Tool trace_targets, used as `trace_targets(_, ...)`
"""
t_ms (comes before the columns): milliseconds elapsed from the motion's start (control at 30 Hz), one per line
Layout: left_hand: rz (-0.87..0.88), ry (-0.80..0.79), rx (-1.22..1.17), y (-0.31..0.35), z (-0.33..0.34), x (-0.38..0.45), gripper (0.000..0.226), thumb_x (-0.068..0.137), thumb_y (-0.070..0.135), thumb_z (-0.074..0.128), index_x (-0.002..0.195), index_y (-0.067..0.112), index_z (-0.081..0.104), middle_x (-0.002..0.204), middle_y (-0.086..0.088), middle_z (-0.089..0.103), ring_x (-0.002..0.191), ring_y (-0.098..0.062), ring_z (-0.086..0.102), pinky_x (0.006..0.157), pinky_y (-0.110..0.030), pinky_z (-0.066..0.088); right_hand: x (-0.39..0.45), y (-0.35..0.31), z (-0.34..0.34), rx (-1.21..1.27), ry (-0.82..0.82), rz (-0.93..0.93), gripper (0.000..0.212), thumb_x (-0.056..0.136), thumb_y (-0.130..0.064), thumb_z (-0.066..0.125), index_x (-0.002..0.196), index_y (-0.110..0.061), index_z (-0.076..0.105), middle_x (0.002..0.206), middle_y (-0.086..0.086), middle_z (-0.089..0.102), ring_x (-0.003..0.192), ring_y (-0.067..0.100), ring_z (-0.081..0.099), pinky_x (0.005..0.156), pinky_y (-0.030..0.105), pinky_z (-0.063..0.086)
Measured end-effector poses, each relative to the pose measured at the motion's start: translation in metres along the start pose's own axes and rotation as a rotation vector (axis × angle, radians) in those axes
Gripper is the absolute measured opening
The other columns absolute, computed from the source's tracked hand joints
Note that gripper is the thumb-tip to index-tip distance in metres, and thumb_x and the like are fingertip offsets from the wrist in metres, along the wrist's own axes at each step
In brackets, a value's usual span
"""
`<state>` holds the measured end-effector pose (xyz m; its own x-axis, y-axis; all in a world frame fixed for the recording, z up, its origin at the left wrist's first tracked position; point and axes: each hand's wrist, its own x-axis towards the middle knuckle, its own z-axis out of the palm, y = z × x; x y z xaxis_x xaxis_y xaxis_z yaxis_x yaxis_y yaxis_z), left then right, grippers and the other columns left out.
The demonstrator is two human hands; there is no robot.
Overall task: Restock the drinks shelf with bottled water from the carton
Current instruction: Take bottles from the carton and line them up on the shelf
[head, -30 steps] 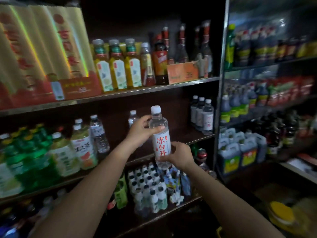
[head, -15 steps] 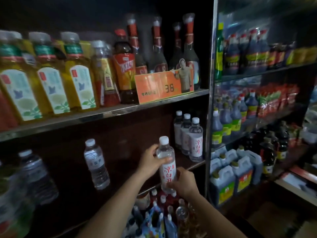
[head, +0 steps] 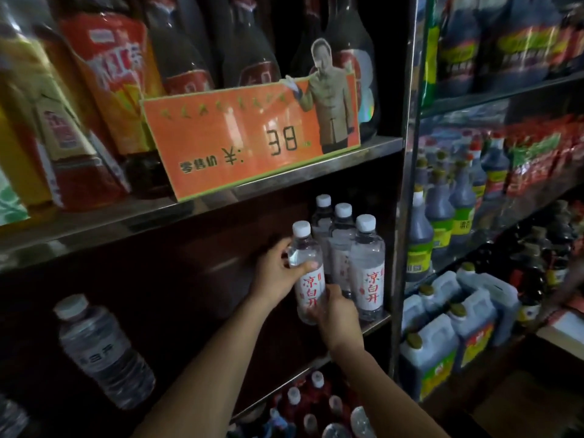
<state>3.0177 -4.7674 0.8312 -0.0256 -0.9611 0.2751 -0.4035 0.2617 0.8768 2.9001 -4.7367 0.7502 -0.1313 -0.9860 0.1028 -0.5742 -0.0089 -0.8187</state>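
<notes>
I hold a clear water bottle [head: 308, 276] with a white cap and a white label with red characters, upright at the right end of the dark middle shelf [head: 374, 324]. My left hand [head: 278, 273] grips its upper body, thumb across the front. My right hand [head: 336, 311] grips its base from below. Just right of it stand three matching water bottles [head: 366, 267] in a tight group on the shelf. The carton is out of view.
A different water bottle [head: 101, 349] stands at the shelf's left. An orange price sign [head: 249, 137] and tall drink bottles fill the shelf above. Small bottles [head: 316, 403] sit on the shelf below. A metal upright [head: 403, 216] separates a rack of sauce bottles and jugs [head: 455, 339].
Both hands have carried the bottle to the right and further in, up beside the three bottles on the shelf. The camera has moved closer to the shelf.
</notes>
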Motion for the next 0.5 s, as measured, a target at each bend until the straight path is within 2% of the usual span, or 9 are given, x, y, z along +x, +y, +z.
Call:
trace_targets(167,0.029,0.088,0.2,-0.001,0.003,0.034,0.05,0.066,0.025,0.085,0.111,0.02,0.064,0.095,0.005,0.064,0.085,-0.012,0.063,0.076,-0.027,0.053,0.031,-0.005,0.011,-0.093,0.027,-0.01,0.031,0.088,-0.029,0.061,0.108,-0.011,0.045,0.101,0.015,0.067,0.094,0.036,0.064,0.076,0.041,0.051)
trace_targets(233,0.058,0.133,0.325,0.0,0.002,0.047,0.052,0.065,0.03,0.085,0.111,0.017,0.066,0.09,0.005,0.057,0.09,-0.016,0.06,0.078,-0.027,0.048,0.042,-0.008,0.016,-0.175,0.045,-0.039,0.028,0.093,-0.026,0.055,0.112,-0.009,0.043,0.104,0.015,0.067,0.096,0.036,0.064,0.076,0.04,0.052)
trace_targets(300,0.06,0.143,0.403,0.001,0.003,0.06,0.052,0.065,0.032,0.084,0.111,0.016,0.066,0.095,-0.003,0.061,0.095,-0.021,0.06,0.075,-0.023,0.042,0.053,-0.01,0.022,-0.229,0.055,-0.044,0.026,0.095,-0.024,0.05,0.115,-0.008,0.041,0.106,0.016,0.066,0.098,0.036,0.064,0.078,0.04,0.051)
trace_targets(367,0.061,0.165,0.446,0.003,0.005,0.067,0.051,0.066,0.031,0.084,0.112,0.014,0.067,0.103,-0.01,0.064,0.097,-0.025,0.061,0.076,-0.023,0.044,0.06,-0.011,0.024,-0.262,0.053,-0.034,0.026,0.096,-0.023,0.047,0.117,-0.007,0.041,0.107,0.016,0.065,0.1,0.036,0.063,0.078,0.039,0.049)
trace_targets(500,0.038,0.266,0.46,0.001,0.013,0.068,0.05,0.065,0.034,0.084,0.108,0.015,0.068,0.1,-0.011,0.066,0.093,-0.026,0.063,0.078,-0.027,0.049,0.068,-0.004,0.03,-0.306,0.069,-0.065,0.023,0.097,-0.023,0.046,0.116,-0.009,0.041,0.105,0.014,0.066,0.097,0.033,0.065,0.078,0.041,0.053)
